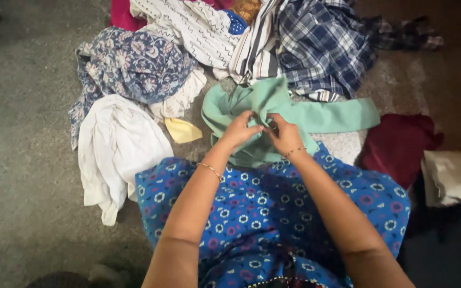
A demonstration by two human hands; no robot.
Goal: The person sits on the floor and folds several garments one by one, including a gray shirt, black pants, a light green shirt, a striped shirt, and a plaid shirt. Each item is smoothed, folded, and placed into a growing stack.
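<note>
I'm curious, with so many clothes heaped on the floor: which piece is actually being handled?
The plain mint-green cloth garment. Both the left hand and right hand pinch it; the white, checked and floral pieces lie untouched around it.

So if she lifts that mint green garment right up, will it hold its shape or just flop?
Probably flop: the mint green garment bunches into soft folds where the left hand and right hand pinch it. Its sleeve lies limp on the floor, so it likely drapes. It looks thin, probably light.

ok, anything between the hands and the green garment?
Nothing visible. The left hand and the right hand both already pinch a fold of the green garment, which lies on the floor clear of the surrounding clothes pile.
</note>
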